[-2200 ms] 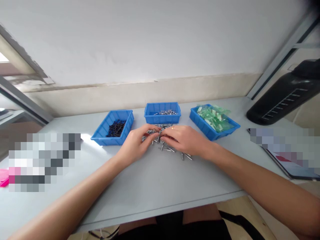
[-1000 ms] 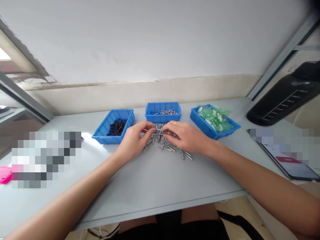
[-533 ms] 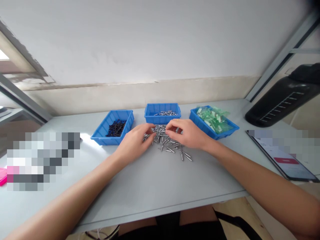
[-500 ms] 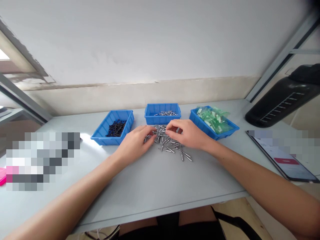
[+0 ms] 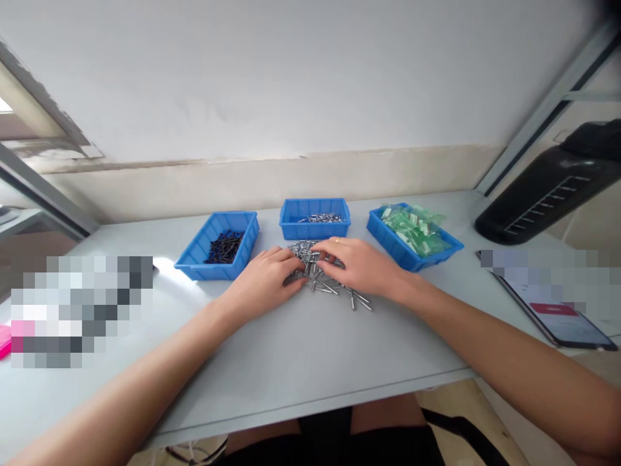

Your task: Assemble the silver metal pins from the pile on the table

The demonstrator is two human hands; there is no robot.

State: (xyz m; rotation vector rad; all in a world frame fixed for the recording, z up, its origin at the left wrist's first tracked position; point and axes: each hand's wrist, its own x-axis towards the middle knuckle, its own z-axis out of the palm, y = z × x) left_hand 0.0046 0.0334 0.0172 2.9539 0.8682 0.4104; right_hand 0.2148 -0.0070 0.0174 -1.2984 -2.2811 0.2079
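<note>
Silver screws (image 5: 321, 282) lie in a loose heap on the grey table (image 5: 291, 362), right in the middle of the head view, just in front of the centre bin (image 5: 315, 221). Both hands are down on that heap. The left hand (image 5: 264, 281) comes in palm down over the heap's left edge, fingers lightly curled and touching the metal; whether it has pinched any one screw, I cannot tell. The right hand (image 5: 361, 265) covers the right side, fingers stretched low across the top and a gold ring (image 5: 337, 240) showing on one of them; its grip is also hidden beneath the fingers, so I cannot tell what it holds. A few strays (image 5: 361, 300) trail out of the heap toward the near right, just by the right wrist.

Three blue bins stand in a row behind the hands. The left bin (image 5: 218, 246) carries dark screws, the centre bin silver ones, and the right bin (image 5: 413, 237) green packets. Farther right a tablet (image 5: 557, 317) lies flat near the table edge, and a black device (image 5: 548, 188) leans behind it. A pink scrap (image 5: 4, 340) shows at the far left edge.
</note>
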